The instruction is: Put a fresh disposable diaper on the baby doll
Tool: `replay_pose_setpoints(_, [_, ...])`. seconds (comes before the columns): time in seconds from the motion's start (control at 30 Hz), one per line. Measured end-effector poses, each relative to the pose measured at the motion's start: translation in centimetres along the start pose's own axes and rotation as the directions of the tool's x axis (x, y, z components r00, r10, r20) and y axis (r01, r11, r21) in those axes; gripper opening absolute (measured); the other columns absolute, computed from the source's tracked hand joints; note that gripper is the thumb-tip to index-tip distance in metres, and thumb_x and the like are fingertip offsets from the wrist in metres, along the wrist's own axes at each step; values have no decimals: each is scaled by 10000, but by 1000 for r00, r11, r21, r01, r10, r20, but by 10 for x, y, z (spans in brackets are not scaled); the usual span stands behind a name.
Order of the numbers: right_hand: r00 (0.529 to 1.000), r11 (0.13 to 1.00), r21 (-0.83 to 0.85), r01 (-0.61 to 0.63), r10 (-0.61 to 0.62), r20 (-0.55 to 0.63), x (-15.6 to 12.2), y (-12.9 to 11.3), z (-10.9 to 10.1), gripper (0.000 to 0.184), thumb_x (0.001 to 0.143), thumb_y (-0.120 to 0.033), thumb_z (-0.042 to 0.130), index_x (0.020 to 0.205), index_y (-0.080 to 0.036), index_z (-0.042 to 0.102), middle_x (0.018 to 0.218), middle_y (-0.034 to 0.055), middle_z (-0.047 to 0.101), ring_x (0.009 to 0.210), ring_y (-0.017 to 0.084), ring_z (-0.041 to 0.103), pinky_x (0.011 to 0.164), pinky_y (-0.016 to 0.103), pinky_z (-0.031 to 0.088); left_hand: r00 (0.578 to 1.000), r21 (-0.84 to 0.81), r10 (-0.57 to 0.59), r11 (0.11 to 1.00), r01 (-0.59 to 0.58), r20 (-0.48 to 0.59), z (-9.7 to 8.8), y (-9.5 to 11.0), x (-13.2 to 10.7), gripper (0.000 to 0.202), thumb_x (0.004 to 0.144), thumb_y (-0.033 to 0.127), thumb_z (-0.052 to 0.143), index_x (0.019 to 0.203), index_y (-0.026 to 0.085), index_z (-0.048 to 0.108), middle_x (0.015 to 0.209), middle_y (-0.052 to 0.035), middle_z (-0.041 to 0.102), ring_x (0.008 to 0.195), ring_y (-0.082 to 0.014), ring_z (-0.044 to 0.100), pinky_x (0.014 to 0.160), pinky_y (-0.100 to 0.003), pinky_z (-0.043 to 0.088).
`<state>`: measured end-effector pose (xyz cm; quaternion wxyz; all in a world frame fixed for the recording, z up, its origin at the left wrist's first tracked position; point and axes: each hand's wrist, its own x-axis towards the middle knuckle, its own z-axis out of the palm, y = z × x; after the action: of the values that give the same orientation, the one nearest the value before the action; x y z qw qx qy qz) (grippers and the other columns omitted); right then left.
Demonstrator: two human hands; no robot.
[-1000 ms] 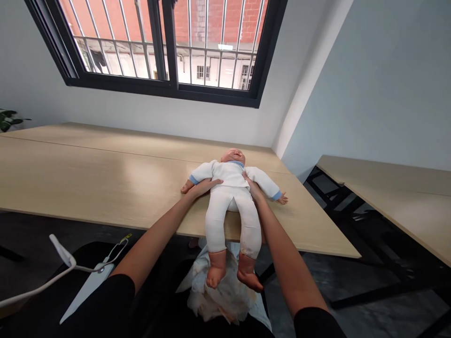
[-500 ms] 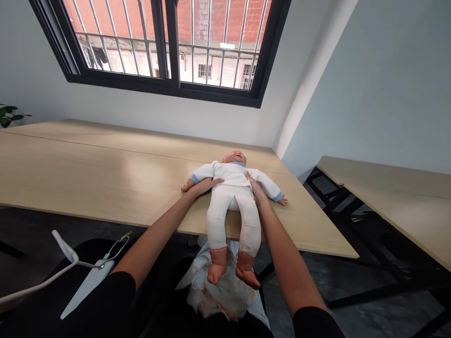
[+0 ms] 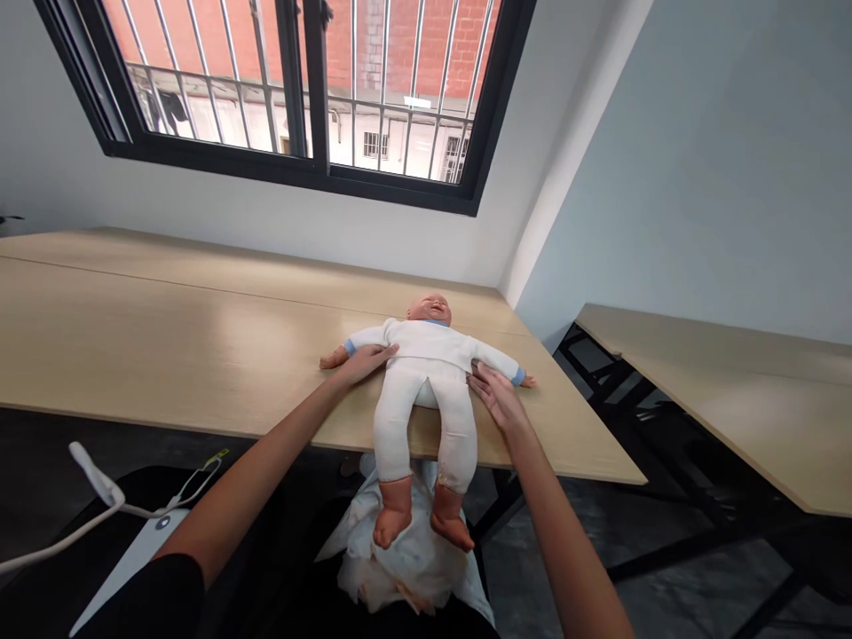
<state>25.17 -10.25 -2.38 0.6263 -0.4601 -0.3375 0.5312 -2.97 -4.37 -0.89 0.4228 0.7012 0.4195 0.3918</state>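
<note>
Room lies left across the tabletop (image 3: pixel 166 346), but the doll's arm (image 3: pixel 367 337) (outstretched) juts in

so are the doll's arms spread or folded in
Spread: the doll lies on the table with its white sleeves angled outward and blue cuffs away from its body.

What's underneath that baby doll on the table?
The baby doll lies face up on the table, which shows between its legs; its feet stick out past the edge, with crumpled whitish material below. Its body covers whatever is directly beneath its back.
</note>
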Motion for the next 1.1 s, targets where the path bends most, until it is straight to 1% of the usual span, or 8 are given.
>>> replay_pose_setpoints(0.17, [979,943,-270,197,-203,6,-54,8,-14,670,643,-537,801,1148,-167,565,1228,127,610,1175,233,575,1094,391,404,979,-16,78,996,-82,-189,9,8,-35,508,794,634,600,945,149,604,1000,-101,660,952,-267,615,883,-381,474])
replay_pose_setpoints(0.27, [974,900,-374,223,-218,55,-73,11,-8,641,700,-613,726,1115,-149,577,1135,140,648,1076,245,618,991,387,478,956,-33,77,995,-90,-282,25,14,-70,510,806,586,616,1096,172,553,1154,-113,613,1044,-261,601,909,-378,485])
replay_pose_setpoints(0.4, [975,861,-457,223,-189,120,-90,12,-3,646,762,-660,639,1132,-135,567,912,97,670,871,230,639,784,341,517,944,-10,90,995,-99,-319,43,22,-116,459,834,554,601,1110,194,531,1187,-105,578,1104,-252,569,977,-399,459])
replay_pose_setpoints(0.5, [973,832,-513,210,-125,194,-106,9,-2,695,808,-655,590,1265,-143,480,838,54,650,846,222,633,784,337,503,953,29,100,995,-95,-285,50,30,-142,451,857,545,587,1164,222,516,1191,-91,565,1106,-240,562,1020,-406,442])
replay_pose_setpoints(0.6, [967,830,-528,179,-48,252,-130,6,-1,781,831,-590,611,1412,-180,287,1115,94,644,1082,227,610,943,357,473,972,100,87,993,-66,-218,54,40,-161,550,851,569,597,1300,283,457,1285,-91,489,1169,-253,529,1015,-419,462])
replay_pose_setpoints(0.7, [972,774,-608,175,-37,233,-151,6,3,834,817,-550,650,1442,-201,222,1272,114,582,1145,225,589,1006,375,449,986,224,83,973,-49,-142,58,45,-175,723,799,617,651,1412,358,368,1413,-94,356,1304,-299,425,1082,-486,413])
replay_pose_setpoints(0.87, [979,703,-685,191,-91,180,-158,7,15,638,852,-508,593,1361,-197,367,1131,99,644,1034,246,630,913,393,493,997,395,75,916,-71,6,67,42,-183,876,780,547,713,1495,424,223,1563,-79,114,1458,-355,142,1150,-581,288])
replay_pose_setpoints(1.1, [976,634,-746,201,-191,101,-131,1,30,497,830,-455,567,1257,-206,505,936,70,678,862,260,651,786,386,504,994,363,108,925,-113,32,71,47,-162,804,841,371,643,1514,387,202,1583,-70,44,1477,-316,110,1168,-518,297])
